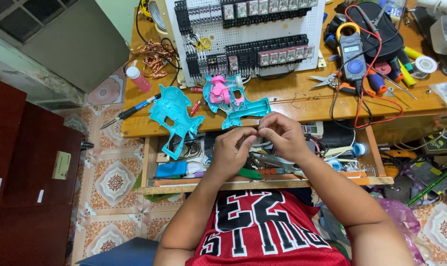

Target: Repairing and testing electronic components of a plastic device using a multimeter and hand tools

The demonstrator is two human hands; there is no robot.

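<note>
At about nine o'clock from the hands, a soldering iron (130, 112) with a blue handle lies at the left edge of the wooden surface (302, 106), a small pink-capped bottle (137, 79) standing just beyond it near a tangle of copper wire (156, 58). Next comes a turquoise toy shell half (176, 118), lying flat and overhanging the front edge. Its mate, the second turquoise shell with a pink part inside (229, 101), lies at twelve o'clock from the hands. The left hand (231, 148) and right hand (281, 135) meet over the open drawer (263, 170), fingers (249, 133) pinched together on something too small to make out. Behind, at twelve o'clock, a white perforated panel of black relays (248, 34) leans upright. At two o'clock sits a blue clamp meter (351, 56) with red and black leads, small snips (324, 80) just to its left.
</note>
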